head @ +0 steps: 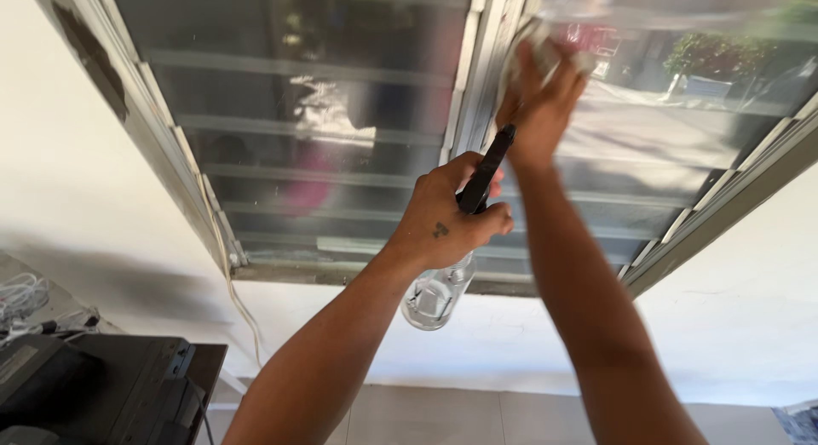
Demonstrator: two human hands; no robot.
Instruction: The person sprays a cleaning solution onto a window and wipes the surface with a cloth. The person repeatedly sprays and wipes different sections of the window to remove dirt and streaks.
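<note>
A big louvre window (324,138) with many flat glass slats fills the top of the view, set in a white wall (68,198). A pale metal post (477,79) runs down the middle of the window.

Low on the left stands a dark machine on a table (102,385), with white cables (21,296) beside it.

The left hand (443,219) is wrapped tight around the neck of a clear spray bottle (436,296) with a black trigger top. The bottle hangs just in front of the lower slats, not touching them.

The right hand (538,100) is pressed flat on a white cloth (545,49), up high on the right pane, close to the post. Its fingers lie over the cloth and pin it to the glass.

It looks like the wiping is partway done. The glass near the cloth looks shiny, and the left slats look dull and smeary, so they likely need cleaning.

The right hand and cloth are blurry, so the cloth's shape is hard to tell. The window's top is cut off. I cannot tell how much liquid is in the bottle.
</note>
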